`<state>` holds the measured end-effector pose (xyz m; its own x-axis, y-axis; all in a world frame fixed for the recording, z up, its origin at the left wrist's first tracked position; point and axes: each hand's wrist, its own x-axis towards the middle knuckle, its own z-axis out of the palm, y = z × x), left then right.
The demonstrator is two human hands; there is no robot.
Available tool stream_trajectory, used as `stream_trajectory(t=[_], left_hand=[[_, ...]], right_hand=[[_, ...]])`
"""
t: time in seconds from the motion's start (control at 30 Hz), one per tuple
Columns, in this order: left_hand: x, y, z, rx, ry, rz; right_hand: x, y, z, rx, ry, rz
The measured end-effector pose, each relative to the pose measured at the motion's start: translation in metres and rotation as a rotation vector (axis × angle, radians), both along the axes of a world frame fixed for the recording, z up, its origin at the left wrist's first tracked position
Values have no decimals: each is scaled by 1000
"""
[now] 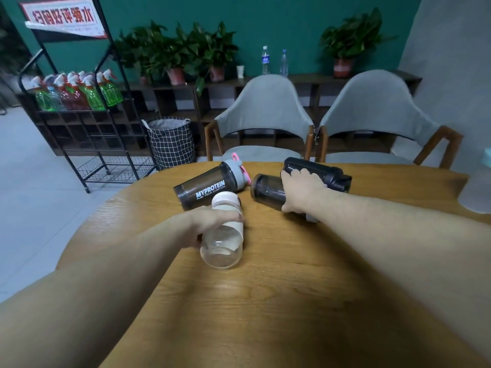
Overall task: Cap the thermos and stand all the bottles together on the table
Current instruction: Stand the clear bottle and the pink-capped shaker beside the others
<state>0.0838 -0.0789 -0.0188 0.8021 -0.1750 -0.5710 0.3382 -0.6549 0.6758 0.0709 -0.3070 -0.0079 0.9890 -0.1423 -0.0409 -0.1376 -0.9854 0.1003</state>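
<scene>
Several bottles lie on their sides on the wooden table. My left hand grips a clear bottle with a cream band and a pale lid, its base pointing toward me. Behind it lies a dark shaker bottle with white lettering, a grey lid and a pink loop. My right hand is wrapped over a smoky dark bottle lying on its side. A black bottle lies just behind that hand, its fingertips touching it.
Two grey chairs stand at the table's far edge. A pale object sits at the right edge of the table. A metal rack with spray bottles and a checked basket stand on the floor at left.
</scene>
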Motion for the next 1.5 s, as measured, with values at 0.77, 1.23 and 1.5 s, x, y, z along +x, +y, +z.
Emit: stream_trajectory(t=[0.77, 1.23, 1.5], left_hand=[[-77, -22, 49, -36, -63, -261], [-115, -87, 57, 13, -110, -360], [-126, -119, 52, 37, -105, -360]], right_hand=[[-171, -45, 19, -91, 213, 335], [-199, -64, 3, 487, -161, -314], [-212, -104, -1, 679, -72, -773]])
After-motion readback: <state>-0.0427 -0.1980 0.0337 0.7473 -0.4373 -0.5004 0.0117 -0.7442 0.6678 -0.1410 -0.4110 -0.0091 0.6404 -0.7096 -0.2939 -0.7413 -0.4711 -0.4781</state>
